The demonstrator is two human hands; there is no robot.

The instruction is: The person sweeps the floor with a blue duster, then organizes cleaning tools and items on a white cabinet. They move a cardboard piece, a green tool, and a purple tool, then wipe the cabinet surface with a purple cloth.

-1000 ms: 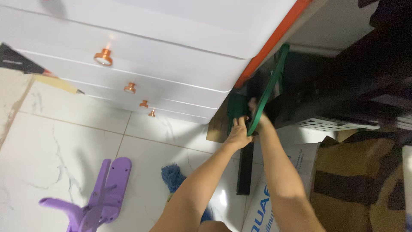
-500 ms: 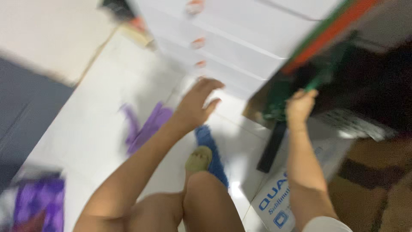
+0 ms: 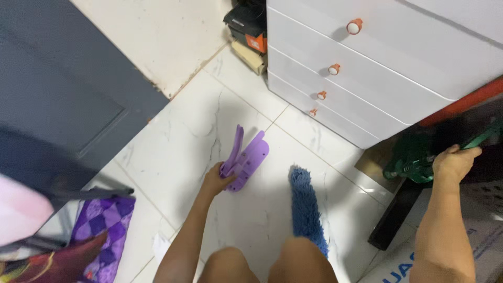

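Left hand [image 3: 216, 181] reaches down to the floor [image 3: 183, 136], fingers curled onto the near end of the purple plastic piece [image 3: 245, 159], which lies flat on the tiles in front of the white drawer chest [image 3: 377, 73]. Right hand [image 3: 454, 163] closed around a green frame [image 3: 419, 165] at the chest's right corner, beside the orange edge [image 3: 461, 105]. A blue mop head [image 3: 305, 207] lies on the floor between the two hands, just right of the purple piece. Dark door [image 3: 57, 99] stands well left of the chest; purple patterned cloth [image 3: 105, 225] below it.
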